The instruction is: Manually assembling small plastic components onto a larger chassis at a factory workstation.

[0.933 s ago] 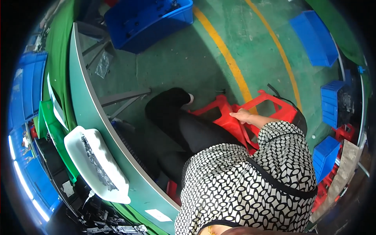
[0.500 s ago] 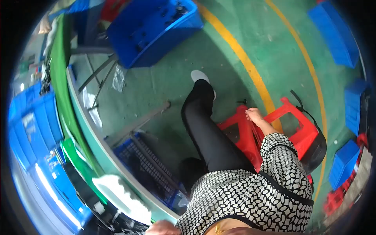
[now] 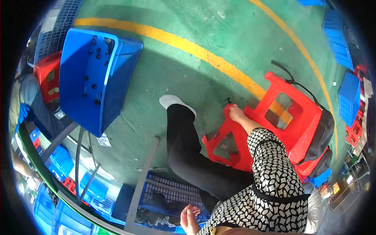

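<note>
Swung round since half a second ago: big blue bin (image 3: pixel 121 78) now further left and lower in view, white tray gone from sight, left hand (image 3: pixel 189 220) now showing properly at the bottom.

Right hand (image 3: pixel 236 113) clamped on the end of a leg of the red stool (image 3: pixel 301 122), off to the right above the green floor. Stool tipped, legs toward the hand, seat turned away. Probably grabbed there for being the closest bit and slim enough to wrap fingers round. Looks like a one-handed hold, zero help from the left.

Left hand with nothing visible in it, fingers loosely curled and a bit apart, near the blue crate (image 3: pixel 170 192). Can't tell about any contact there.

Black pad (image 3: pixel 323 131) on the seat side, with a black strap (image 3: pixel 290 81) trailing off, likely for keeping the pad from slipping.

Bin parked just beside the grey metal frame (image 3: pixel 59 141), black-headed bolts (image 3: pixel 98 56) scattered inside. Probably left close by as a handy drop spot for parts.
</note>
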{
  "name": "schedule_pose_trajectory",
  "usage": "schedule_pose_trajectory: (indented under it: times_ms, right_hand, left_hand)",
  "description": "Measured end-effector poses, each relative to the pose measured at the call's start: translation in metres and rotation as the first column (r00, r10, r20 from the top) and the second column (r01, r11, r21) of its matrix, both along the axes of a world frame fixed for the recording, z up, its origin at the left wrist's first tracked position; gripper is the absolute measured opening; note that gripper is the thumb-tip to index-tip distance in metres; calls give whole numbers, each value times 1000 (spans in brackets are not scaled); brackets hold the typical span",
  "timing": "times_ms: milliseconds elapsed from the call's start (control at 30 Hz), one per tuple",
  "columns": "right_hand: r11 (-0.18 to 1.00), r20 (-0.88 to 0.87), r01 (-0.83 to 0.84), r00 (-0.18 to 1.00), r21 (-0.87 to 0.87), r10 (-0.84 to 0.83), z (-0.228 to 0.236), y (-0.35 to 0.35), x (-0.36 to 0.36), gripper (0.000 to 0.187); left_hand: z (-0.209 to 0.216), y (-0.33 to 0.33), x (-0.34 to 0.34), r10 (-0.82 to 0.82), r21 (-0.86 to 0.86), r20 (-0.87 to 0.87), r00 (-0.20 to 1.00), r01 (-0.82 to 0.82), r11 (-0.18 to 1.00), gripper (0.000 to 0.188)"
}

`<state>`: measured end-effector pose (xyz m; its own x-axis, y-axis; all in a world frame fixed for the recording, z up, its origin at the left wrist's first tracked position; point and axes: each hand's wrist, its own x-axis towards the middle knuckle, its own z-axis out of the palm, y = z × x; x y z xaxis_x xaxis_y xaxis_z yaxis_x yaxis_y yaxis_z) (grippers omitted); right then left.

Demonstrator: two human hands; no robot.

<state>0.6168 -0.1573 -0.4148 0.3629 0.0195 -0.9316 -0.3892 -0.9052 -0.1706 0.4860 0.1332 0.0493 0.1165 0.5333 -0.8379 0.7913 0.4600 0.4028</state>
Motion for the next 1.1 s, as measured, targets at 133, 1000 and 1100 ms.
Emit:
schedule_pose_trajectory:
  times_ms: [133,1000,1100]
  right_hand:
    - [993,-41,40,998,-109,-44,-1,-2,20,39]
    - [973,104,-228,969,32,223,-118,-22,9,35]
    - [893,-112,-446,886,56,449,-90,8,24,39]
  left_hand:
    - [-16,-3,10,-57,47,-101,993,62,997,26]
    - [-45,-2,51,-48,-127,-388,920,-2,992,32]
    - [-35,-5,52,-113,-91,-287,951,90,992,34]
